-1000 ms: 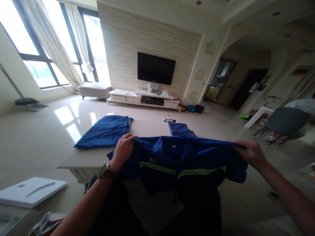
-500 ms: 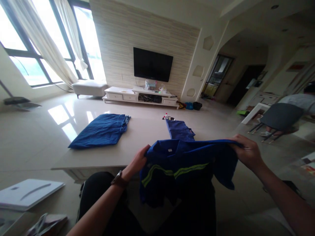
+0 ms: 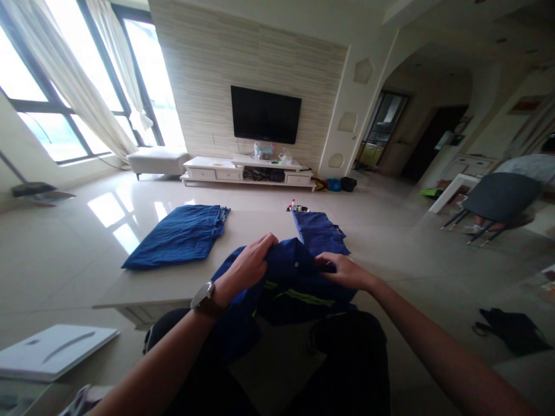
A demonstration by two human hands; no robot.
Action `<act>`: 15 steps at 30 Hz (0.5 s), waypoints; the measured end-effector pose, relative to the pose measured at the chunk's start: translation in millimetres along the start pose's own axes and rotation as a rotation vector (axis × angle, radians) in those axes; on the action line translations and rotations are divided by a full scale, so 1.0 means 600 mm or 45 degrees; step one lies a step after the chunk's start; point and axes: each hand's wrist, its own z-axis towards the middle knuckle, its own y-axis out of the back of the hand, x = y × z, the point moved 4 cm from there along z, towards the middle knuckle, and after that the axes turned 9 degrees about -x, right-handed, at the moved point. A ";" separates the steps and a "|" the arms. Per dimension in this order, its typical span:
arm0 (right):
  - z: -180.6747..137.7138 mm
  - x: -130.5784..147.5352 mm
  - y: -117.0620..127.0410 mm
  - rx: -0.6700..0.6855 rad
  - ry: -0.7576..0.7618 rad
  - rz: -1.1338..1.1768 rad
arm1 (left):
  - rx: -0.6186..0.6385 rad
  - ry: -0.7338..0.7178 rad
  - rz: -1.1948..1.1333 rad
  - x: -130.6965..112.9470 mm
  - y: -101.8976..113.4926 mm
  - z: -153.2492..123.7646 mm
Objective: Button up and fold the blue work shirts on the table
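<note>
A dark blue work jacket (image 3: 281, 268) with yellow-green stripes hangs over my lap at the near side of the low table (image 3: 182, 283). My left hand (image 3: 254, 260) is closed on the jacket left of the collar, with a watch on that wrist. At the collar's right side, my right hand (image 3: 340, 270) grips the cloth between thumb and fingers. Folded blue trousers (image 3: 177, 234) lie on the table's left part. Another folded blue garment (image 3: 321, 231) rests on the right part, just beyond my right hand.
Small bottles (image 3: 295, 205) stand at the table's far edge. A flat white box (image 3: 56, 349) lies at lower left. A black bag-like item (image 3: 514, 329) is on the floor at right. Farther right, a person (image 3: 529, 164) is by a grey chair (image 3: 503, 196).
Both hands have moved inward along the jacket, toward its collar. The jacket was stretched wide between them and now bunches, with a part hanging down on the left.
</note>
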 end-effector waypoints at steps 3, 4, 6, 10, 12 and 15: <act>0.041 -0.033 -0.083 0.012 -0.059 0.217 | -0.011 0.015 0.027 0.005 0.024 -0.009; 0.053 -0.044 -0.103 0.025 -0.074 0.299 | -0.007 0.020 0.028 0.008 0.033 -0.013; 0.072 -0.055 -0.137 0.135 -0.103 0.445 | 0.006 0.024 0.031 0.012 0.049 -0.020; 0.097 -0.035 -0.181 0.404 -0.068 0.616 | -0.006 0.023 0.087 0.023 0.077 -0.030; 0.105 -0.020 -0.186 0.393 -0.037 0.656 | -0.029 0.025 0.120 0.031 0.088 -0.033; 0.116 -0.008 -0.163 0.155 -0.038 0.627 | -0.038 0.028 0.134 0.047 0.099 -0.037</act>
